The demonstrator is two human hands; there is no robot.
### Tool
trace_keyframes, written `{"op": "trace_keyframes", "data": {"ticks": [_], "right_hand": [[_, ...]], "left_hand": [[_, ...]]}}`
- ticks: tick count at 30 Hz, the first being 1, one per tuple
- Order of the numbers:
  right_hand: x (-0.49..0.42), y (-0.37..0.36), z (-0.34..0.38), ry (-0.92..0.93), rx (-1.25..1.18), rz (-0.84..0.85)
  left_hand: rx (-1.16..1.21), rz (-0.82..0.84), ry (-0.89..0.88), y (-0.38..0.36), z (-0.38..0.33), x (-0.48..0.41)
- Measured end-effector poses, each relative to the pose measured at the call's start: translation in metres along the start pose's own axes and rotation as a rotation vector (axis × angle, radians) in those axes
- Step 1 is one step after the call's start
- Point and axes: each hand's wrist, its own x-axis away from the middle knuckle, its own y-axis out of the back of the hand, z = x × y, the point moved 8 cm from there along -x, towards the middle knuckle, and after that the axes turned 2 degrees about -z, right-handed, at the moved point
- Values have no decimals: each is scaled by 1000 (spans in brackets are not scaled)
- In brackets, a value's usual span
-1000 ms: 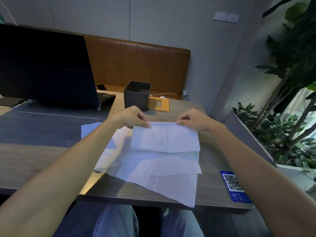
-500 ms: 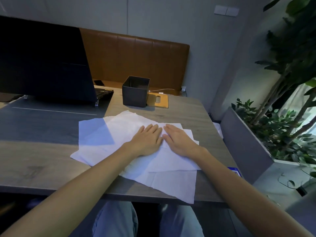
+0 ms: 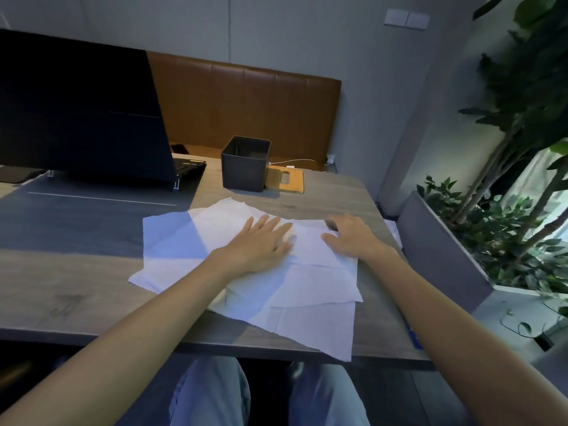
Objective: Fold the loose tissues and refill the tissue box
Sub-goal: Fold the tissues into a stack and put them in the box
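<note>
Head view: left hand [image 3: 261,244], right hand [image 3: 353,238], fingers [image 3: 265,223] straight, pressing tissues [image 3: 307,287]; box [image 3: 244,166], laptop [image 3: 76,112] behind

head view; looks forward-down; close over table [image 3: 92,290]

Left hand [image 3: 264,241] palm down, fingers straight and close together, pointing away and slightly right. Right hand [image 3: 350,238] palm down too, fingers spread, tips blurred, thumb toward the left hand. Hands near each other, not touching. Left forearm [image 3: 153,315] and right forearm [image 3: 445,318] bare, reaching in from the bottom corners, converging.
</note>
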Motion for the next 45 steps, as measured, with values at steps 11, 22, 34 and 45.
{"op": "trace_keyframes", "data": {"ticks": [11, 22, 34, 45], "right_hand": [[-8, 12, -16, -97, -353, -13], [-5, 51, 2, -30, -504, -186], [-21, 61, 118, 9, -627, -119], [-30, -10, 165, -11, -631, 67]], "left_hand": [[-94, 59, 64, -21, 5, -4], [-96, 51, 87, -25, 9, -12], [221, -448, 211, 36, 74, 24], [197, -427, 254, 15, 93, 37]]}}
